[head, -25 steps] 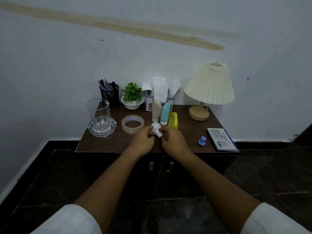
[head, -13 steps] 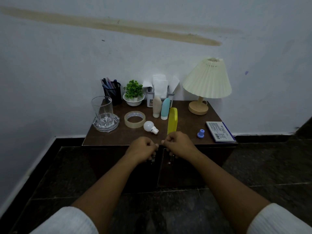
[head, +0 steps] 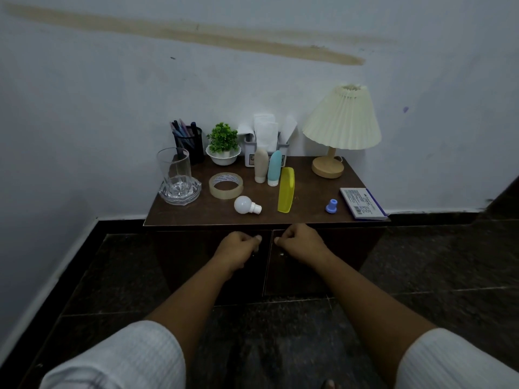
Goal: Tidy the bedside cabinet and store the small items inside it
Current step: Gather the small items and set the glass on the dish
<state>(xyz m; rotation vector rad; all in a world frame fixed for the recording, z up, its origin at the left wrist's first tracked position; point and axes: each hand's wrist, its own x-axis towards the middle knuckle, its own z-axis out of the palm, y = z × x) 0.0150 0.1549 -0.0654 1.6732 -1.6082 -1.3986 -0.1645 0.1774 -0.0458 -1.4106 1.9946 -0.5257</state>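
Observation:
The dark brown bedside cabinet (head: 314, 217) stands against the wall, both front doors shut. My left hand (head: 238, 245) grips the left door's handle and my right hand (head: 300, 241) grips the right door's handle; the handles are mostly hidden under my curled fingers. On top lie a white bulb (head: 245, 205), a tape roll (head: 226, 185), a yellow comb (head: 286, 193), a cream tube (head: 261, 165), a blue tube (head: 274, 168), a small blue cap (head: 331, 206) and a booklet (head: 362, 203).
At the back stand a glass on a crystal dish (head: 177, 178), a black pen holder (head: 188, 140), a potted plant (head: 223, 144), a tissue holder (head: 265, 137) and a lamp (head: 341, 127). Dark tiled floor (head: 435, 262) surrounds the cabinet; wall behind.
Both hands let go of the bulb, which now lies on the top, and dropped down to the door handles. The view has pulled back from the cabinet.

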